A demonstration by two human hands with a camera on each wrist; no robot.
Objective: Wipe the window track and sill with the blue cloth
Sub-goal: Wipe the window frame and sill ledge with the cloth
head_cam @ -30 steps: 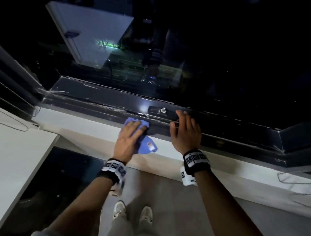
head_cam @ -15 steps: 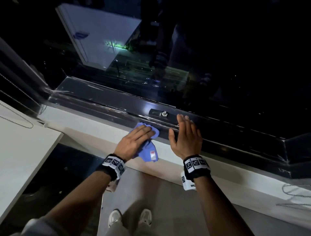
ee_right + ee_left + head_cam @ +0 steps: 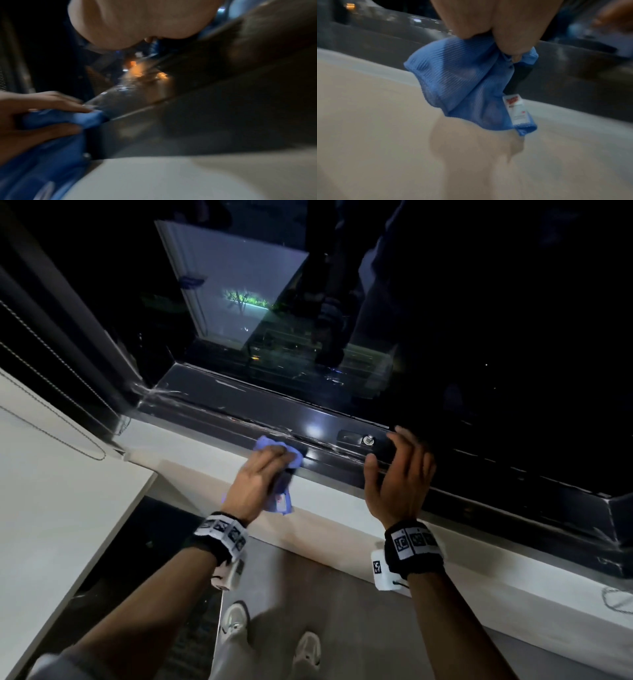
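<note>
My left hand (image 3: 270,463) presses the crumpled blue cloth (image 3: 265,444) onto the dark window track (image 3: 222,409), left of a metal latch. In the right wrist view the left hand's fingers (image 3: 56,101) lie on top of the cloth (image 3: 68,117) with the thumb underneath. The cloth (image 3: 462,81) bunches under the fingers and its white label hangs down over the pale sill (image 3: 329,501). My right hand (image 3: 400,470) rests with straight fingers on the track frame, by the latch, holding nothing.
A metal latch with a screw (image 3: 368,441) sits on the track between the hands. A white table (image 3: 51,508) stands at the left with a bead chain (image 3: 68,436) above it. Dark glass (image 3: 445,320) rises behind the track. My shoes (image 3: 236,621) are on the floor below.
My left hand has slid the cloth to the left along the track, away from the latch. The right hand has stayed by the latch.
</note>
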